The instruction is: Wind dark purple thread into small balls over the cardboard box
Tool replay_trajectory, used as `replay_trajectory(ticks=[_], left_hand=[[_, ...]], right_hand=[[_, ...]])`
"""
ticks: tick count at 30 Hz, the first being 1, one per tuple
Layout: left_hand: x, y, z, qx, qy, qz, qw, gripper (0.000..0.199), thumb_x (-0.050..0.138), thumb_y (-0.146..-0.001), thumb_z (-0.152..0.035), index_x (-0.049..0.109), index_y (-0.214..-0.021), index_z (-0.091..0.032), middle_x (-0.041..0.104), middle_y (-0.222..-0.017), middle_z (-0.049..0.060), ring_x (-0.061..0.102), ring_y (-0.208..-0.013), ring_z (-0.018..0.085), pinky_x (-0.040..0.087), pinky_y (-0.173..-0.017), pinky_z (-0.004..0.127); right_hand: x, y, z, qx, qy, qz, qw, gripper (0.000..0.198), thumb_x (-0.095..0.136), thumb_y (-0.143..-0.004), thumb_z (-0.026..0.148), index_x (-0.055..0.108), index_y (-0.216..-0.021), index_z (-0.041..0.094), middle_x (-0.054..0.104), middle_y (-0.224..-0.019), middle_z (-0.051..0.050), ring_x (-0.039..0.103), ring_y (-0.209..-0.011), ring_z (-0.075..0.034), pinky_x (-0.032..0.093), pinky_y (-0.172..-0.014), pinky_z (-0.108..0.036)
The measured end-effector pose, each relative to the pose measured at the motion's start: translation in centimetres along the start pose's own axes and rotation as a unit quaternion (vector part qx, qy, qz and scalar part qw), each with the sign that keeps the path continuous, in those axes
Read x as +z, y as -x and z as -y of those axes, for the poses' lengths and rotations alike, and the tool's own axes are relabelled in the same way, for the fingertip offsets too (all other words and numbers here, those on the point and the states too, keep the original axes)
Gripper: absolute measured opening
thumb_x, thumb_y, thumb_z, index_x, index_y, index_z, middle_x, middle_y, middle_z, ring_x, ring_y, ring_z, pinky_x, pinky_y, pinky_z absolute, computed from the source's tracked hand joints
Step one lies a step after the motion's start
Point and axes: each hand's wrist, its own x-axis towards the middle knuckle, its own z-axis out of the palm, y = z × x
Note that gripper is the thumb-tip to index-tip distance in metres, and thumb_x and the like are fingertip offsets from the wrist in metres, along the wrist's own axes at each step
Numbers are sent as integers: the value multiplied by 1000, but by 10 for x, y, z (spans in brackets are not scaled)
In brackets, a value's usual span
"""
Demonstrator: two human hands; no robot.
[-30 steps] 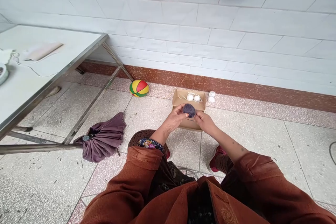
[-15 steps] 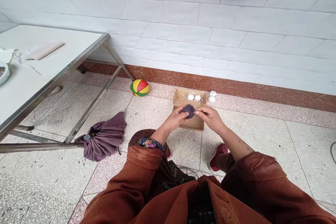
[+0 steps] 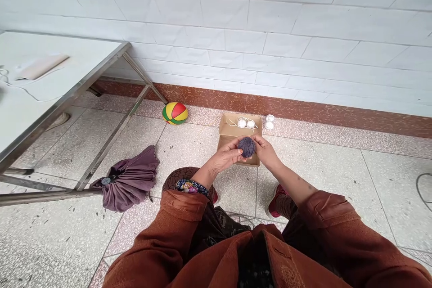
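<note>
A dark purple-grey ball of yarn (image 3: pixel 247 147) is held in front of me, above an open cardboard box (image 3: pixel 224 128) on the floor. My left hand (image 3: pixel 227 155) is closed around its left side, with the thumb across the front. On the other side, my right hand (image 3: pixel 266 151) is closed with its fingertips against the right edge of the ball, partly hidden behind it; they appear to pinch the yarn there. Two white yarn balls (image 3: pixel 242 122) with loose strands lie at the back of the box. More white balls (image 3: pixel 269 124) rest on the floor just right of it.
A steel-framed white table (image 3: pixel 97 51) stands on the left, with a beige folded item (image 3: pixel 43 66) and a cord on top. Near its leg lies a red, yellow and green ball (image 3: pixel 174 113). What looks like a folded purple umbrella (image 3: pixel 133 180) is on the floor. A tiled wall (image 3: pixel 270 31) runs behind.
My right hand has moved in from beside the ball of yarn to its right edge. The yarn ball has turned and shows more of its front. The view has shifted slightly right.
</note>
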Motion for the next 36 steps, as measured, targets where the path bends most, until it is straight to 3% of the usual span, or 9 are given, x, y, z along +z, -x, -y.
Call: replay_trajectory(ticks=[4, 9, 12, 16, 19, 24, 30, 36], left_hand=[[0, -1, 0, 34, 18, -18, 999, 62, 85, -74, -35, 60, -129, -22, 68, -121, 11, 71, -103, 25, 53, -90, 39], [0, -1, -5, 73, 37, -58, 995, 59, 87, -71, -29, 57, -122, -22, 68, -122, 9, 70, -110, 27, 50, -103, 45], [-2, -1, -8, 78, 40, -90, 992, 56, 87, -71, -29, 59, -117, -20, 70, -114, 7, 71, -104, 23, 52, -97, 40], [-6, -4, -8, 102, 34, -151, 983, 49, 88, -69, -28, 64, -109, -17, 69, -103, 4, 65, -90, 14, 50, -80, 26], [-7, -7, -5, 114, 50, -172, 977, 46, 89, -68, -26, 65, -107, -18, 68, -105, 3, 64, -94, 14, 49, -83, 26], [-4, -8, 1, 80, 59, -130, 986, 42, 85, -72, -22, 67, -110, -17, 67, -109, 6, 64, -94, 16, 49, -81, 29], [-1, -7, 6, 23, 44, -41, 998, 46, 83, -75, -23, 68, -118, -20, 65, -109, 6, 64, -90, 16, 46, -72, 26], [3, -4, 3, 6, 29, 12, 999, 60, 77, -81, -23, 58, -138, -32, 62, -126, 7, 67, -92, 16, 49, -76, 28]], right_hand=[[5, 1, -7, -22, 56, 2, 998, 20, 53, -94, 37, 67, -90, 24, 68, -80, -1, 60, -74, -19, 50, -69, -31], [9, 6, -17, -92, 174, 67, 978, 13, 58, -94, 26, 71, -95, 24, 72, -94, -6, 66, -90, -23, 52, -82, -36], [7, 9, -14, -128, 219, 111, 961, 14, 57, -96, 26, 71, -96, 22, 71, -94, -7, 66, -91, -23, 51, -84, -37], [-1, 11, 4, -184, 231, 155, 943, 22, 55, -100, 33, 68, -87, 21, 64, -80, -3, 61, -78, -19, 48, -75, -32], [-8, 15, 23, -206, 197, 165, 944, 26, 55, -101, 38, 66, -86, 21, 62, -77, -1, 58, -72, -16, 46, -70, -29], [-20, 14, 40, -221, 133, 99, 961, 24, 56, -102, 39, 69, -91, 23, 64, -79, -1, 58, -73, -17, 47, -72, -31], [-27, 2, 32, -198, 100, -17, 975, 21, 67, -94, 41, 69, -83, 23, 65, -81, -2, 59, -77, -18, 48, -74, -34], [-25, -3, 23, -125, 26, -35, 991, 24, 73, -86, 45, 66, -80, 22, 59, -75, 1, 51, -68, -15, 43, -65, -30]])
